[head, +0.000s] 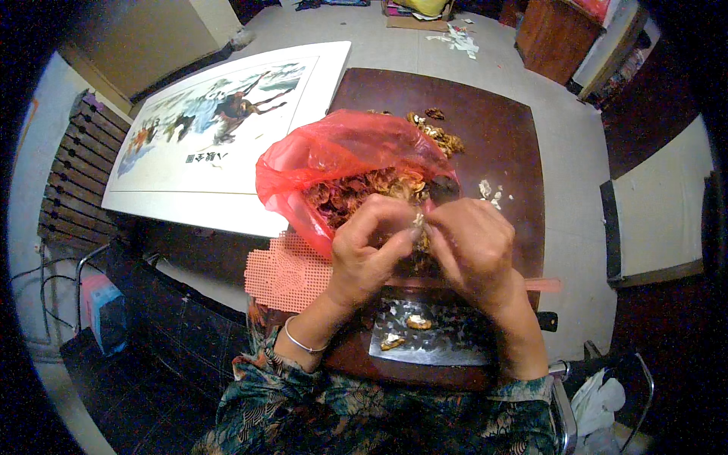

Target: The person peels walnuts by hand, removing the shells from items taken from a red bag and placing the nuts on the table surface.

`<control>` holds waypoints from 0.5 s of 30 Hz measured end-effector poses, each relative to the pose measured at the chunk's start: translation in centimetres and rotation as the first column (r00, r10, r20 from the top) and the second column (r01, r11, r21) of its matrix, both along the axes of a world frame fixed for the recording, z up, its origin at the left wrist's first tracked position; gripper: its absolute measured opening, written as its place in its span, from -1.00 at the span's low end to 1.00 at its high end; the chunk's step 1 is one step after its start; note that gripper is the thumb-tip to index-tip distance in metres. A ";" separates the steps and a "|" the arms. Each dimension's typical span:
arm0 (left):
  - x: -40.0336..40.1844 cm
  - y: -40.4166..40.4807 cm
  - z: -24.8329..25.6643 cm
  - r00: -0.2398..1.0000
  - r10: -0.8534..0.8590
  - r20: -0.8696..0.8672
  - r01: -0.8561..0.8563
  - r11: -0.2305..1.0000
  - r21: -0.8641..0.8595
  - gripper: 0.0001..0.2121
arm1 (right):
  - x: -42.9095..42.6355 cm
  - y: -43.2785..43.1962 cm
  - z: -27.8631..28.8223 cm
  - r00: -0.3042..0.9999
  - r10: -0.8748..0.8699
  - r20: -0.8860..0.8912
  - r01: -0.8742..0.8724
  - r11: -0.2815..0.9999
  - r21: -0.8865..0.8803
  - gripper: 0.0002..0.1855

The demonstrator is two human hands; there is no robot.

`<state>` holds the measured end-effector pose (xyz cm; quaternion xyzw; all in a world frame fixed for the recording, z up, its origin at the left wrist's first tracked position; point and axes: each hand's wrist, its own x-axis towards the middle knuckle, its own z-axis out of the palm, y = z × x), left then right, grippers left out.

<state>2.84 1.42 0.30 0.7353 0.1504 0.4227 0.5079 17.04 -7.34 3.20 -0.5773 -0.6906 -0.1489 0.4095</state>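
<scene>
Both hands meet above a dark red-brown table point(500, 91). My left hand point(369, 250) and my right hand point(478, 250) pinch a small pale, dried-looking piece point(418, 220) between thumbs and fingers. Just beyond them lies a red plastic bag point(352, 136), its mouth open on many dried brown, curled pieces point(352, 196) that I cannot identify. Below my wrists is a cleaver's dark, mottled blade point(438, 347), its black handle point(547, 321) pointing right. Two brown-and-white pieces point(420, 322) rest on the blade. A pink fly swatter point(290, 276) lies under my forearms.
More brown pieces point(443, 139) lie behind the bag, and white bits point(490, 190) to its right. A white panel with a horse painting point(227, 114) overlaps the table's left side. A chrome-framed chair point(563, 409) stands near a white plastic bag point(600, 392). Paper scraps point(460, 40) litter the floor.
</scene>
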 end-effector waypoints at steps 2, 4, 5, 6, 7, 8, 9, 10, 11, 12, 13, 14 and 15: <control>0.1 0.3 -0.2 1.000 0.003 0.023 -0.006 0.993 0.117 -0.88 | -0.1 0.0 0.0 0.999 -0.025 0.035 0.025 1.000 -0.009 -0.86; 0.1 0.4 -0.3 0.999 0.012 0.045 -0.020 0.982 0.187 -0.89 | -0.5 0.0 0.2 0.998 -0.043 0.053 0.045 0.999 -0.022 -0.86; 0.1 0.3 -0.3 0.998 0.019 0.055 -0.029 0.980 0.198 -0.89 | -0.6 0.0 0.2 0.998 -0.044 0.048 0.045 0.999 -0.027 -0.86; 0.2 0.3 -0.4 0.997 0.022 0.069 -0.036 0.978 0.207 -0.90 | -0.6 0.0 0.2 0.998 -0.048 0.047 0.050 0.998 -0.033 -0.86; 0.3 0.2 -0.3 0.997 0.025 0.072 -0.039 0.980 0.193 -0.90 | -0.6 0.0 0.2 0.998 -0.052 0.045 0.054 0.998 -0.040 -0.86; 0.3 0.1 -0.2 0.997 0.029 0.075 -0.042 0.983 0.179 -0.90 | -0.6 0.0 0.1 0.998 -0.050 0.048 0.051 0.998 -0.024 -0.86; 0.3 0.0 -0.1 0.997 0.033 0.077 -0.045 0.985 0.165 -0.90 | -0.5 0.1 -0.2 0.998 -0.047 0.050 0.047 0.999 -0.008 -0.86; 0.3 0.0 -0.2 0.996 0.032 0.078 -0.044 0.987 0.154 -0.90 | -0.4 0.1 -0.4 0.998 -0.044 0.052 0.044 0.999 0.007 -0.85; 0.4 0.0 -0.2 0.996 0.031 0.080 -0.042 0.989 0.144 -0.90 | -0.4 0.1 -0.3 0.998 -0.043 0.050 0.043 0.999 0.006 -0.85; 0.3 0.0 -0.2 0.996 0.033 0.079 -0.044 0.990 0.135 -0.90 | -0.5 0.1 -0.3 0.998 -0.038 0.046 0.038 0.999 0.007 -0.85; 0.2 0.0 -0.2 0.997 0.033 0.069 -0.041 0.992 0.118 -0.90 | -0.5 0.1 -0.2 0.999 -0.034 0.042 0.034 0.999 0.007 -0.85; 0.1 0.0 -0.1 0.998 0.032 0.059 -0.038 0.994 0.100 -0.90 | -0.5 0.1 -0.1 0.999 -0.031 0.037 0.031 1.000 0.005 -0.85; 0.0 0.0 -0.1 0.998 0.032 0.049 -0.036 0.996 0.082 -0.90 | -0.6 0.1 -0.1 0.999 -0.027 0.032 0.026 1.000 0.004 -0.84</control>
